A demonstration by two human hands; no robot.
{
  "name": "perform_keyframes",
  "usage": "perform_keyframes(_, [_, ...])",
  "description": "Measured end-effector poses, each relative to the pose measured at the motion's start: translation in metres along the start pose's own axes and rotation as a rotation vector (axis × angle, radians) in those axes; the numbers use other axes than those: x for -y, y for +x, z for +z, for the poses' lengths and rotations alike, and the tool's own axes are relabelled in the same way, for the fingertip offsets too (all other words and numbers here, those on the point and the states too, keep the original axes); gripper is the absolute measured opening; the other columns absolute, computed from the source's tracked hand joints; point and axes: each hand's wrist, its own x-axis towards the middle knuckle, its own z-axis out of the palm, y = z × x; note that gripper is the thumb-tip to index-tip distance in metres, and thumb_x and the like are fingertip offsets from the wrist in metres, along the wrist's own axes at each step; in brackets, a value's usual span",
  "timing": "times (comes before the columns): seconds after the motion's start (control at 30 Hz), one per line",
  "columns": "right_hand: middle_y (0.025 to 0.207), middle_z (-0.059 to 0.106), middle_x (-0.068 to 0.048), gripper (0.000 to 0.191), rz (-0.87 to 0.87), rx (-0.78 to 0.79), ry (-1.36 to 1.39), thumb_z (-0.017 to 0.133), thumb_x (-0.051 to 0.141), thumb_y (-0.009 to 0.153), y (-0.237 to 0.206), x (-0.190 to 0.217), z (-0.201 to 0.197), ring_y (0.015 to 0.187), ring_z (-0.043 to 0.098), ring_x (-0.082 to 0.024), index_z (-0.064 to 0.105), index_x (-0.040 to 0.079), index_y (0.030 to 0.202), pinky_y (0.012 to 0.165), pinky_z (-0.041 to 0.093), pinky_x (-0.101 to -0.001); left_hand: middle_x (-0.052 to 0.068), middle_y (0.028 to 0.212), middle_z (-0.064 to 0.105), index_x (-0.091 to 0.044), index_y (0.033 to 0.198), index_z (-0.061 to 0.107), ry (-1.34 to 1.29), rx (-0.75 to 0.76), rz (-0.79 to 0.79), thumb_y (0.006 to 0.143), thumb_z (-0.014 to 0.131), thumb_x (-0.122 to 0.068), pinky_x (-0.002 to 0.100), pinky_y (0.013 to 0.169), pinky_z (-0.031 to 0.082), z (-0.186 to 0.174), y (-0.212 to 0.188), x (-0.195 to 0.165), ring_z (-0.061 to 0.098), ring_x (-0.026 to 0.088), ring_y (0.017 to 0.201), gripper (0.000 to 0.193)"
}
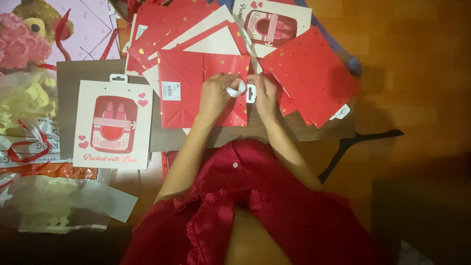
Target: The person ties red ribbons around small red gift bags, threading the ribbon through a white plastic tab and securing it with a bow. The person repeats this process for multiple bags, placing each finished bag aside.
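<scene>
Both hands, left (214, 93) and right (265, 93), pinch a white tape roll (237, 88) with closed fingers above a red paper bag (184, 93).

Warm, dim indoor light tints the whole view orange-red. The brightest patch falls on the polished orange-brown wooden floor (392, 29) at the upper right, where a soft glare spreads; the lower right and bottom left corners sink into deep shadow. The picture is soft throughout, with smeared detail on the red gold-speckled paper bags (309, 73) and the crinkled clear plastic wrapping (34, 196), which catches pale highlights. Straight edges bow slightly toward the frame's sides.
</scene>
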Motion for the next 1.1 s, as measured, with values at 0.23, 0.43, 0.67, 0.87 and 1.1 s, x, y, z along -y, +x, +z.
perform_keyframes(0.23, [0.094, 0.073, -0.007, 0.024, -0.024, 0.048, -0.179, 0.068, 0.018, 0.100, -0.005, -0.006, 0.002, 0.077, 0.060, -0.014, 0.071, -0.001, 0.114, 0.067, 0.046, -0.0271, 0.012, 0.087, 0.077, -0.006, 0.092, 0.077, -0.026, -0.051, 0.030, 0.093, 0.073, -0.015, 0.038, 0.071, 0.057, 0.005, -0.002, 0.005, 0.072, 0.028, 0.080, 0.010])
perform_keyframes(0.43, [0.099, 0.072, -0.009, 0.029, -0.160, 0.104, -0.318, 0.073, 0.013, 0.097, -0.007, 0.005, -0.009, 0.090, 0.070, -0.016, 0.067, 0.000, 0.123, 0.077, 0.052, -0.0288, 0.011, 0.086, 0.077, -0.005, 0.090, 0.075, -0.159, 0.001, -0.101, 0.094, 0.067, -0.015, 0.037, 0.071, 0.058, 0.001, 0.001, 0.002, 0.075, 0.026, 0.079, 0.013])
perform_keyframes(0.67, [0.101, 0.075, -0.014, 0.025, -0.380, 0.063, -0.711, 0.075, 0.007, 0.092, 0.006, 0.029, -0.004, 0.093, 0.070, -0.028, 0.073, 0.004, 0.116, 0.083, 0.052, -0.0418, 0.014, 0.083, 0.070, -0.004, 0.093, 0.067, 0.069, -0.094, -0.021, 0.100, 0.067, -0.017, 0.043, 0.070, 0.052, 0.001, -0.001, -0.011, 0.068, 0.034, 0.080, 0.015])
perform_keyframes(0.87, [0.092, 0.075, -0.014, 0.025, 0.209, 0.133, -0.236, 0.065, 0.011, 0.095, 0.034, 0.050, 0.003, 0.072, 0.069, -0.022, 0.067, 0.003, 0.118, 0.058, 0.051, -0.0386, 0.015, 0.092, 0.068, -0.004, 0.099, 0.067, -0.065, -0.232, 0.047, 0.103, 0.067, -0.019, 0.042, 0.076, 0.053, -0.004, 0.017, -0.013, 0.068, 0.033, 0.086, 0.015])
perform_keyframes(1.1, [0.095, 0.078, -0.014, 0.022, -0.277, 0.217, -0.427, 0.072, 0.012, 0.093, 0.109, 0.052, 0.026, 0.082, 0.075, -0.020, 0.076, 0.000, 0.111, 0.074, 0.057, -0.0338, 0.012, 0.095, 0.078, -0.004, 0.106, 0.070, -0.235, -0.230, -0.180, 0.101, 0.064, -0.013, 0.033, 0.077, 0.058, -0.018, 0.062, 0.001, 0.077, 0.020, 0.086, 0.012])
